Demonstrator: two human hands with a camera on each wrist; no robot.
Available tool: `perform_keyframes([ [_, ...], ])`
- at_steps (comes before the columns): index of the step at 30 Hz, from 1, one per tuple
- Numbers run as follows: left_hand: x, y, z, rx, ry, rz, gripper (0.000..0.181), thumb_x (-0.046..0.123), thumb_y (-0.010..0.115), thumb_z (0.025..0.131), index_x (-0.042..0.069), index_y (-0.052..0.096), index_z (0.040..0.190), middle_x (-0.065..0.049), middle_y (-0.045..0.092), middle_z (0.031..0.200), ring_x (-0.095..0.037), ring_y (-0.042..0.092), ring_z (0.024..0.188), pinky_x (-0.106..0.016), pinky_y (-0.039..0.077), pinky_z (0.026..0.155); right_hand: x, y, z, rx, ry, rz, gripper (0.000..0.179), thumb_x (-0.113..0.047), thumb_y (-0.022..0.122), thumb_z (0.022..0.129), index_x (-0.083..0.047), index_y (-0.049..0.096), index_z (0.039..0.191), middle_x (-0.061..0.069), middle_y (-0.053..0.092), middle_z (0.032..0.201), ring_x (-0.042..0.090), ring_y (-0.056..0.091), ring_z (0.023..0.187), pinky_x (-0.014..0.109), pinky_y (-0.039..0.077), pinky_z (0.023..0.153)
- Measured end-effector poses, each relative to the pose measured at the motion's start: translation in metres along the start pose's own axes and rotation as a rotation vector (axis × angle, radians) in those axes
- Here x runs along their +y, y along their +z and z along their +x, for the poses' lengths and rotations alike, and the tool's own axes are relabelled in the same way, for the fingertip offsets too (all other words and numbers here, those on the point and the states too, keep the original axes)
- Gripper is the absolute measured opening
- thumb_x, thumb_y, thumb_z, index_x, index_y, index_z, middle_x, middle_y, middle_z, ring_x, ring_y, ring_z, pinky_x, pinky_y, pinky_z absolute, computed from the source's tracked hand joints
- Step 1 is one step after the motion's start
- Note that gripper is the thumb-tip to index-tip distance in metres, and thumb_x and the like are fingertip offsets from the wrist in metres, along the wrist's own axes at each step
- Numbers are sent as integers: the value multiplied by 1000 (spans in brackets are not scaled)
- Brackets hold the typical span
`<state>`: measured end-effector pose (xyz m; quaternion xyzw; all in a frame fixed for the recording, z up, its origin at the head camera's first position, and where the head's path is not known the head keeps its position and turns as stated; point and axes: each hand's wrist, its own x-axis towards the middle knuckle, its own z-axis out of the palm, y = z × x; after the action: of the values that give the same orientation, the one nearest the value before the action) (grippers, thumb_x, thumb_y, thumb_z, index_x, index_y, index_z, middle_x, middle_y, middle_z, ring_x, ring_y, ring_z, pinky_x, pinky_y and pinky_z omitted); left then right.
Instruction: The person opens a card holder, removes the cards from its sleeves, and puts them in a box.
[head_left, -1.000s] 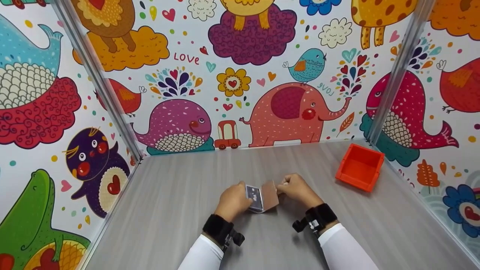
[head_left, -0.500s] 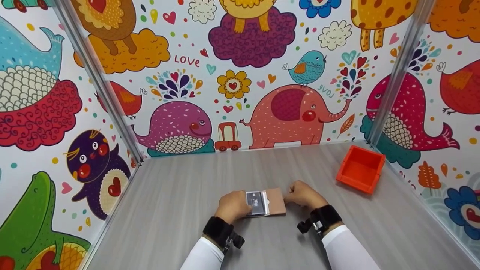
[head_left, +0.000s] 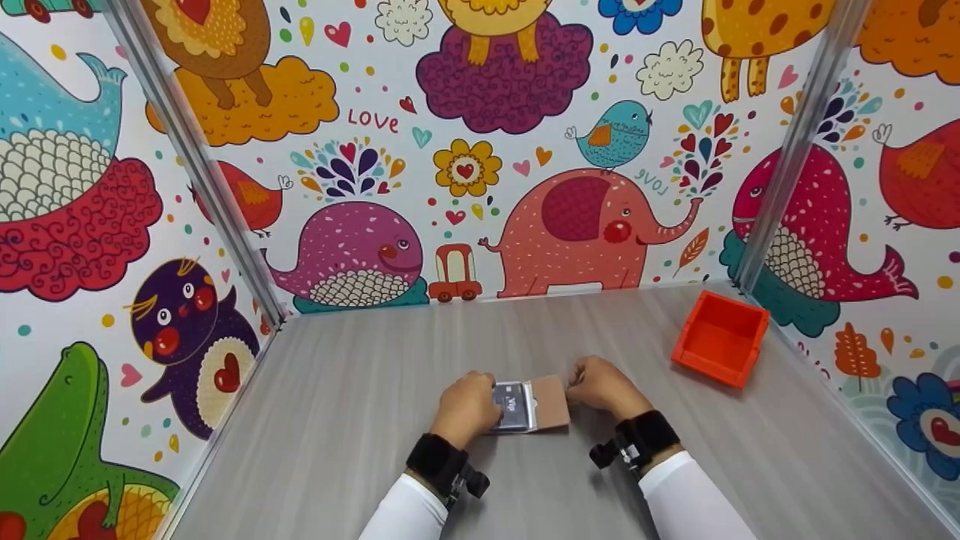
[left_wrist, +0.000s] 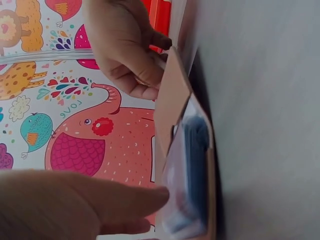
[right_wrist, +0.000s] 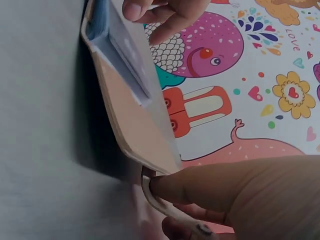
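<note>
- Okay, closest to the camera are the white sleeves [head_left: 409, 510] and black wristbands [head_left: 437, 459], both arms reaching in over the bench [head_left: 375, 360].
- Next, the left hand [head_left: 466, 409]: it's pinching the near-left end of a small tan card holder [head_left: 531, 405], thumb over the clear pocket side. The other fingers are mostly hidden, so I can't tell exactly how they sit.
- Right hand [head_left: 604, 386] is curled up tight, thumb and fingers pinching the little strap [right_wrist: 152, 197] off the holder's outer edge, snap [right_wrist: 204, 229] poking out past them.
- The holder itself is between the two hands, low over the bench. Touching it or just above? Can't tell.
- What's changed: a second ago the cover flap [head_left: 551, 405] was tipped up at an angle, now it's laid out nearly flat. Hardly any difference from half a second ago. I'd guess that leaves the inside easy to get at, with the dark "Vip" card [head_left: 511, 409] facing up.
- Further back, an orange bin [head_left: 707, 371] sits to the right, well apart from the hands.
- Behind everything, the cartoon-animal wall [head_left: 510, 150].
</note>
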<state>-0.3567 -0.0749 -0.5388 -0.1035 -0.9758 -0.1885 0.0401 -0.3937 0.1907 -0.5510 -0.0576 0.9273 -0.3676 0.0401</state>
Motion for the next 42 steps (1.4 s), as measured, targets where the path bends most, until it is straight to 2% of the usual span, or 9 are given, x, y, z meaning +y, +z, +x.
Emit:
perform_keyframes([
  [6, 1, -1, 1, -9, 27, -18, 38, 13, 88, 90, 0, 81, 125, -16, 75, 117, -31, 70, 107, -52, 62, 96, -17, -5, -3, 52, -3, -36, 13, -7, 80, 87, -9, 67, 89, 4, 68, 84, 19, 60, 73, 31, 47, 64],
  [10, 2, -1, 1, -3, 58, -18, 37, 13, 89, 90, 1, 82, 125, -14, 72, 117, -28, 67, 108, -49, 61, 99, -29, -5, -6, 158, -36, -42, 4, -4, 73, 88, -6, 71, 91, 6, 71, 88, 20, 63, 76, 34, 49, 67],
  [14, 2, 2, 1, 8, 93, -35, 36, 9, 89, 87, 1, 83, 122, -13, 71, 114, -27, 67, 105, -48, 61, 98, -43, 0, -9, 251, -113, 34, 3, -2, 74, 92, -4, 74, 90, 8, 74, 88, 20, 67, 79, 37, 57, 71],
  [17, 2, 4, 0, 7, 106, -54, 34, 7, 88, 87, -1, 82, 120, -12, 71, 114, -27, 68, 103, -48, 61, 97, -52, 7, -11, 212, -168, 139, 3, -4, 78, 94, -4, 76, 91, 8, 76, 89, 18, 68, 83, 35, 58, 75],
  [20, 1, 6, 1, 8, 112, -56, 30, 6, 87, 88, -1, 81, 116, -11, 72, 114, -27, 69, 101, -47, 61, 96, -54, 18, -11, 110, -190, 226, 3, -5, 78, 94, -3, 77, 95, 8, 78, 90, 16, 70, 83, 32, 58, 74],
  [23, 2, 7, 1, 25, 125, -70, 26, 3, 87, 86, -2, 78, 110, -11, 74, 108, -27, 70, 95, -47, 62, 91, -51, 30, -11, 17, -154, 254, 7, -5, 76, 95, -2, 78, 100, 7, 77, 90, 16, 71, 81, 28, 57, 70],
  [26, 4, 7, 0, 24, 113, -79, 20, 0, 86, 84, 1, 74, 100, -10, 74, 98, -24, 67, 86, -46, 61, 86, -45, 38, -9, -39, -69, 279, 13, -5, 72, 95, 0, 78, 106, 7, 77, 92, 17, 73, 78, 27, 60, 66],
  [33, 10, 9, -2, -15, 79, -76, 17, -1, 85, 83, 5, 70, 87, -9, 72, 89, -21, 59, 75, -47, 60, 78, -32, 45, -7, -43, 74, 324, 21, -4, 66, 99, 1, 79, 114, 11, 78, 96, 20, 75, 77, 31, 64, 64],
  [42, 8, 6, -4, -23, 68, -68, 25, 7, 94, 84, 2, 72, 95, -11, 75, 95, -25, 65, 81, -50, 62, 85, -27, 49, -3, -62, 100, 419, 34, -10, 68, 105, 6, 75, 134, 15, 80, 98, 21, 77, 78, 34, 66, 65],
])
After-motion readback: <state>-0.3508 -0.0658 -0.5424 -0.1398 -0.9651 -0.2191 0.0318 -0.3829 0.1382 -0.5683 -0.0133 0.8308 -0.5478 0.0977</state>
